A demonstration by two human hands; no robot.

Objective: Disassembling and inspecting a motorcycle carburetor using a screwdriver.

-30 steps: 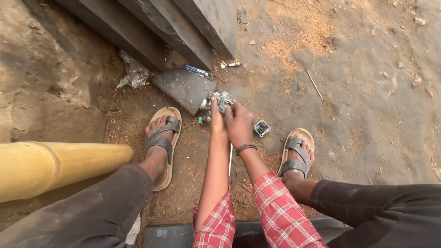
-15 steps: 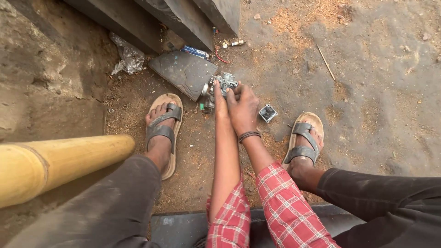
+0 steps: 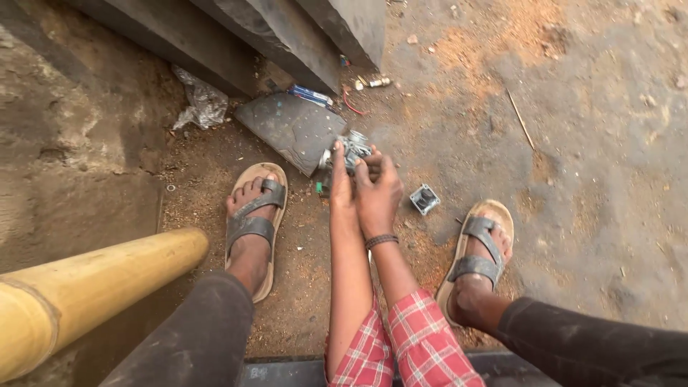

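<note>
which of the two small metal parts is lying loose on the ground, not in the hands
The small square grey part, on the dirt between the right hand and the right sandal. The other, a silvery metal assembly, is gripped by both hands, with the left hand alongside.

Carburetor [image 3: 351, 149] sits between both hands, left hand [image 3: 340, 183] beside right hand [image 3: 378, 192], over the ground between the sandalled feet. Flat stone slab [image 3: 290, 129] just left-behind it. Small square part [image 3: 424, 198] on the ground right of the hands. Pipe [image 3: 93, 283] far left.
</note>
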